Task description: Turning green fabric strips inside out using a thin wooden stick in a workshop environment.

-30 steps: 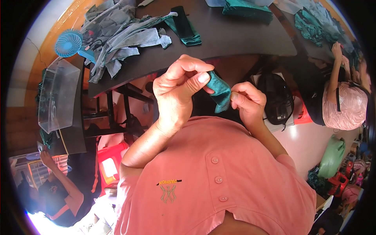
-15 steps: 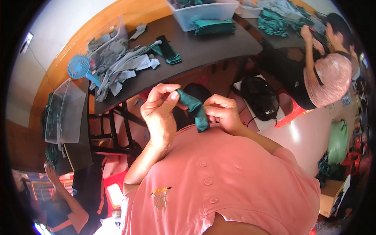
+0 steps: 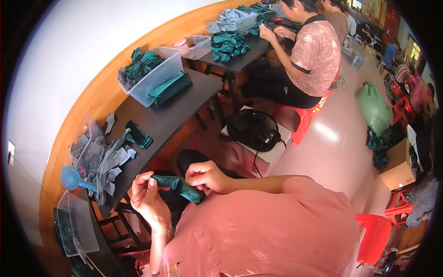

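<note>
Between my two hands, close to my chest, is a dark green fabric piece (image 3: 179, 186), narrow and tube-like with a velvety sheen. My left hand (image 3: 150, 203) pinches its left end between thumb and fingers. At the upper edge near the other end, the bent fingers of my right hand (image 3: 211, 178) close on the cloth; the fingertips are partly hidden. The piece slants down to the right, and its lower right end hangs free.
On the dark table (image 3: 173, 108) lie grey scraps (image 3: 108, 164), a green folded cloth (image 3: 138, 135) and a clear bin (image 3: 159, 76) of green pieces. A blue fan (image 3: 71, 177) stands by the scraps. A black backpack (image 3: 254, 129) rests on a box; a co-worker (image 3: 311, 51) sits beyond.
The view has swung to the right, bringing more of the room in. Both hands keep hold of the green piece, which now lies flatter than before.
</note>
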